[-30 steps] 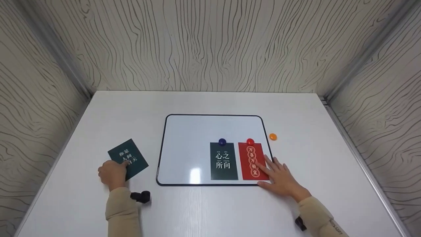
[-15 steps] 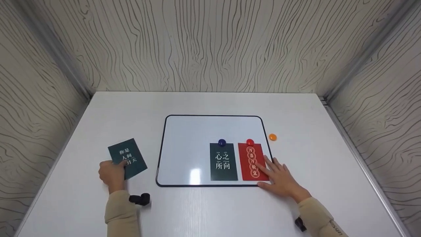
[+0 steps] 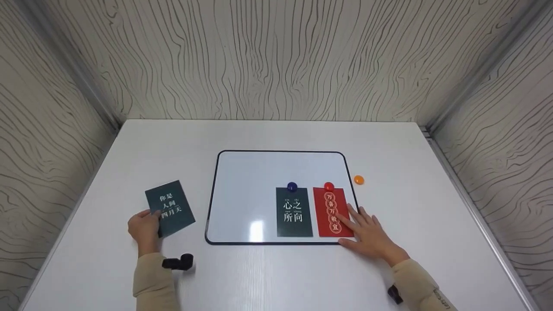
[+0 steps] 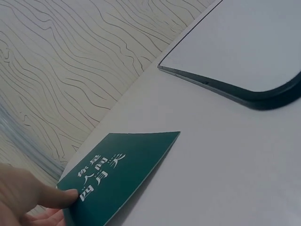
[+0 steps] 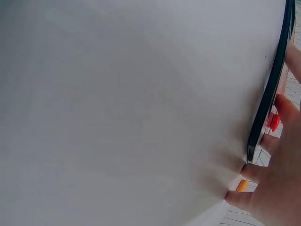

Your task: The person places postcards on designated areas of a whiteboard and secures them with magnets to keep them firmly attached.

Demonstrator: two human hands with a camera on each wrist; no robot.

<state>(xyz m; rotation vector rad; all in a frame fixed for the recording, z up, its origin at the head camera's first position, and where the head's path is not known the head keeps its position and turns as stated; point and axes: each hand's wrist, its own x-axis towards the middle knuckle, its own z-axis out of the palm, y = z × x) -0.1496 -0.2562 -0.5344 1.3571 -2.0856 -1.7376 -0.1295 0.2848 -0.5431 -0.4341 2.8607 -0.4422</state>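
A dark green card [image 3: 175, 201] with white characters is pinched along its left edge by my left hand [image 3: 144, 226], thumb on top. In the left wrist view the green card [image 4: 122, 169] tilts, its near edge casting a shadow on the table. My right hand [image 3: 367, 233] rests with fingers spread over the lower right corner of the whiteboard [image 3: 242, 190], touching the red card [image 3: 326, 220]. A red magnet [image 3: 328, 186] sits at that card's top edge. Beside it lies another green card [image 3: 293, 224] with a dark blue magnet [image 3: 292, 186] at its top.
An orange magnet [image 3: 359, 179] lies on the white table [image 3: 276, 276] just right of the board. The board's black rim [image 4: 225, 89] shows in the left wrist view. Wood-patterned panels [image 3: 268, 60] stand at the back and both sides.
My left hand shifts slightly left on its card, uncovering more of the characters. The card has turned a little more upright. My right hand stays put.
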